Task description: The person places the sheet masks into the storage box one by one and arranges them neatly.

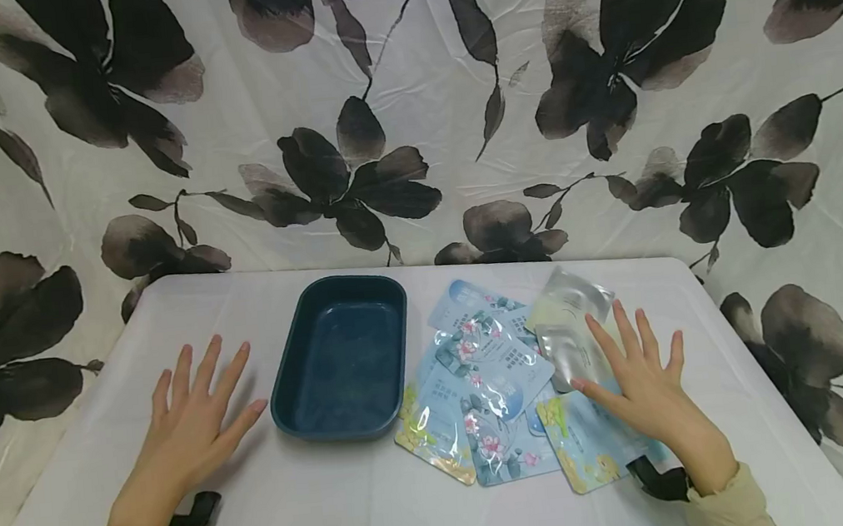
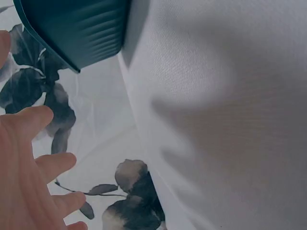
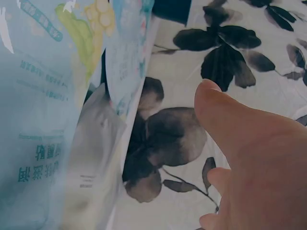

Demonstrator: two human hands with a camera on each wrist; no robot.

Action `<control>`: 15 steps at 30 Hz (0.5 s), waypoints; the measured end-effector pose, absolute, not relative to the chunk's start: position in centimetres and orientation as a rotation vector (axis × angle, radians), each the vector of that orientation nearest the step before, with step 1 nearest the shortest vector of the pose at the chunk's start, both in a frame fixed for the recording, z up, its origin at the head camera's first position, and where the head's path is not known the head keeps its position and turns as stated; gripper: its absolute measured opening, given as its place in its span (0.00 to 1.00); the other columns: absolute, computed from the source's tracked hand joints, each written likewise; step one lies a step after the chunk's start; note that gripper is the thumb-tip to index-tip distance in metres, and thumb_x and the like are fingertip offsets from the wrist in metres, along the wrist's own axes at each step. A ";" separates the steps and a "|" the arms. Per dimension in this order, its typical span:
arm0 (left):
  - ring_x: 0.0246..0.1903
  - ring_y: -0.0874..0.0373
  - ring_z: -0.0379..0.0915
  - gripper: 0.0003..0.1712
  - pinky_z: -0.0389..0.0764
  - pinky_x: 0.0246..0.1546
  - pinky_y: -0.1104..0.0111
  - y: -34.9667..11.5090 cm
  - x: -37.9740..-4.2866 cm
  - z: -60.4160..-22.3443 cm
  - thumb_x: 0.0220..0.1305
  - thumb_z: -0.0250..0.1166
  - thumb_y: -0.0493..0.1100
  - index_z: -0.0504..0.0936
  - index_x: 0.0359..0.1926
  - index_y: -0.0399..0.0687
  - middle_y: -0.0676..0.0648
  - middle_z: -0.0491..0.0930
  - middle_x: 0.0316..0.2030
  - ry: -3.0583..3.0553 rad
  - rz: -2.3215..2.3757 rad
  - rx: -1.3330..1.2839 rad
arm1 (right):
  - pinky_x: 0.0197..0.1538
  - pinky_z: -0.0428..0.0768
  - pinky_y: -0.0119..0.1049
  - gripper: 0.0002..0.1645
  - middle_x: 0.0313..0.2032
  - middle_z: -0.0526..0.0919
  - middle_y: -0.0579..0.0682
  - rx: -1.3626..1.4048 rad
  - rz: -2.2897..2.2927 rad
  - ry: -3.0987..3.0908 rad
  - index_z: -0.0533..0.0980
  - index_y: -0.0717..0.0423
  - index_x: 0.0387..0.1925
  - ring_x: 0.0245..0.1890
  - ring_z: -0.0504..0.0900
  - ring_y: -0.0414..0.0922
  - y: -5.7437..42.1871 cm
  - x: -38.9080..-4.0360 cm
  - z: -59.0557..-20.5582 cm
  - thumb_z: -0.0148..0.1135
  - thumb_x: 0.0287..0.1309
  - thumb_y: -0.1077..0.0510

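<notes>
My left hand [image 1: 190,421] is spread over the table with straight fingers, holding nothing, just left of a dark teal plastic tray [image 1: 344,431]. In the left wrist view the tray's ribbed side [image 2: 96,43] shows beyond the fingers. My right hand [image 1: 643,386] is likewise spread, above the right part of a loose pile of flat sachets, and grips none of them. Light blue sachets with pink flowers [image 1: 494,365] lie in the middle of the pile. Others have yellow-green prints [image 1: 588,441]. Silvery sachets [image 1: 568,350] lie by the right fingertips.
A white-covered table [image 1: 323,514] carries everything. Behind it hangs a pale cloth with dark flowers [image 1: 339,178]. The tray stands upright, close to the left edge of the sachet pile. Black straps [image 1: 195,517] circle both wrists, below beige sleeves.
</notes>
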State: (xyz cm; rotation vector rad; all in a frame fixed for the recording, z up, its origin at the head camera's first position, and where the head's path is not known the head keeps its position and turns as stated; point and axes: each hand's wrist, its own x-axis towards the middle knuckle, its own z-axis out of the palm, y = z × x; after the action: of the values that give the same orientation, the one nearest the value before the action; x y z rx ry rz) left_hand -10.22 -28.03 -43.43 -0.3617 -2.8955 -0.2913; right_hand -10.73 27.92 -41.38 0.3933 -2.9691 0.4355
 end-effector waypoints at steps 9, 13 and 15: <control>0.76 0.38 0.28 0.48 0.40 0.67 0.35 -27.7 -10.5 -44.0 0.68 0.58 0.63 0.46 0.80 0.54 0.38 0.44 0.77 -2.863 -0.376 -0.474 | 0.63 0.20 0.71 0.51 0.77 0.34 0.63 0.425 0.564 -2.973 0.44 0.43 0.79 0.75 0.29 0.64 27.6 -11.2 -41.5 0.58 0.65 0.36; 0.76 0.41 0.31 0.51 0.45 0.67 0.36 -27.1 -10.7 -44.2 0.66 0.60 0.63 0.46 0.79 0.50 0.41 0.43 0.78 -2.830 -0.395 -0.548 | 0.65 0.24 0.70 0.50 0.77 0.37 0.66 0.476 0.710 -2.933 0.46 0.49 0.79 0.75 0.33 0.66 27.4 -12.3 -42.0 0.59 0.66 0.41; 0.77 0.42 0.31 0.53 0.46 0.67 0.37 -26.7 -10.9 -44.2 0.66 0.61 0.63 0.46 0.79 0.47 0.41 0.42 0.78 -2.816 -0.398 -0.590 | 0.66 0.28 0.71 0.50 0.76 0.39 0.67 0.514 0.793 -2.902 0.47 0.54 0.78 0.75 0.36 0.67 27.2 -13.0 -42.4 0.60 0.65 0.44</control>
State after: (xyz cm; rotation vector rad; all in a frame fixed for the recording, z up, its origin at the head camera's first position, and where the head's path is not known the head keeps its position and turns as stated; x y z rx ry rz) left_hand -10.91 -26.74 -44.22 -0.5904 -2.8160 -0.3980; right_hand -13.00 27.22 -42.40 0.5144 -2.9024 0.7927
